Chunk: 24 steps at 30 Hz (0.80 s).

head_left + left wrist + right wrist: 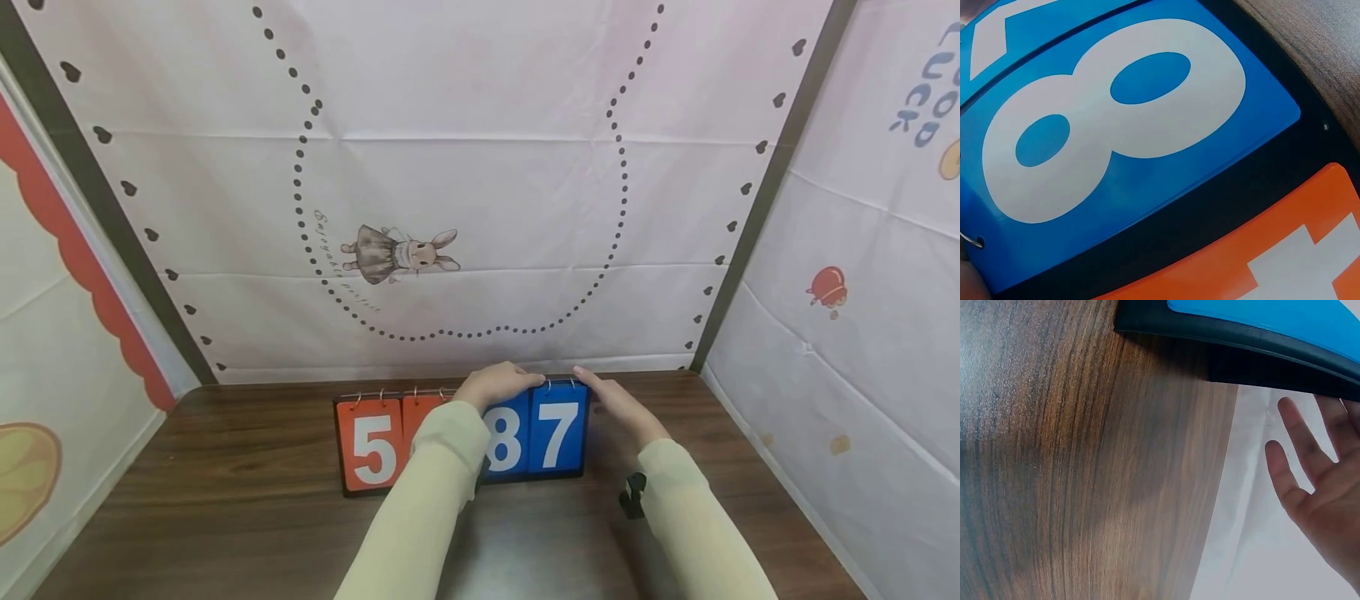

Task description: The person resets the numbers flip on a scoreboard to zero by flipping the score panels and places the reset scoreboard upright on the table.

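Note:
A flip scoreboard [374,486] stands on the table, tilted back, with orange number cards on its left half and blue ones on its right. An orange 5, a blue 8 [1091,100] and a blue 7 [558,437] show; my left arm mostly covers the second orange card. My left hand [495,383] grips the top edge above the blue 8, its far fingers hidden behind the board. At the top right corner is my right hand [618,408]. Its fingers [1300,434] are extended, some reaching behind the board; whether they touch it is unclear.
Metal rings [549,385] bind the cards along the top. The dark wood table [247,517] runs back to a white printed cloth [465,208]. More cloth hangs at both sides. A black object [632,496] sits at my right sleeve.

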Available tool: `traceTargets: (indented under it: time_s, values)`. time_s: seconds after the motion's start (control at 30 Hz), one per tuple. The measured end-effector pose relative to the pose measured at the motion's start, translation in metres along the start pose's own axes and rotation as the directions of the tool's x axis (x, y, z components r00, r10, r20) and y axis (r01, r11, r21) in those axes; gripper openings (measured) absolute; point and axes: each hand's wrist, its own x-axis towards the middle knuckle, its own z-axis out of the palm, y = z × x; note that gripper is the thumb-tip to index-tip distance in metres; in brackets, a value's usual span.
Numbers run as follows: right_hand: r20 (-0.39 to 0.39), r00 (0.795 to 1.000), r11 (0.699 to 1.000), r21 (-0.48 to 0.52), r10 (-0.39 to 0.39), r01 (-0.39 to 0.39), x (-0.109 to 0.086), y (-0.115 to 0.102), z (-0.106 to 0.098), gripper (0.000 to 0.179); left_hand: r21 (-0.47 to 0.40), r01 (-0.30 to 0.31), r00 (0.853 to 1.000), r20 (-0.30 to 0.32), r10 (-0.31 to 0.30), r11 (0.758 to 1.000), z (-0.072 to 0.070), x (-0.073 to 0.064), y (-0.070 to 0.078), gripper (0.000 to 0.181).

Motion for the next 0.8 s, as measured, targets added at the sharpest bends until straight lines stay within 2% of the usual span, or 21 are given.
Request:
traceTargets:
  time_s: [0.13, 0.33, 0.57, 0.8]
  values:
    - [-0.018, 1.000, 1.000, 0.000, -0.024, 0.024, -0.0030, -0.0014, -0.0016, 0.083, -0.011, -0.003, 1.000, -0.009, 0.003, 1.000, 0.0008, 0.0005, 0.0006, 0.056]
    - [-0.064, 0.998, 1.000, -0.008, -0.027, 0.026, -0.0041, -0.0009, -0.0028, 0.085, -0.040, 0.007, 1.000, -0.030, -0.008, 0.999, 0.0015, 0.0001, 0.0008, 0.054]
    - [-0.105, 0.991, 0.997, 0.023, -0.077, 0.079, -0.0033, -0.0005, -0.0050, 0.076, -0.113, 0.051, 0.997, -0.054, -0.057, 0.992, 0.0008, -0.0034, 0.0016, 0.058]
    - [-0.121, 0.978, 0.984, 0.026, -0.170, 0.174, -0.0042, 0.0021, -0.0035, 0.073, -0.152, -0.005, 0.999, -0.048, -0.002, 0.988, -0.0006, -0.0027, 0.0002, 0.047]
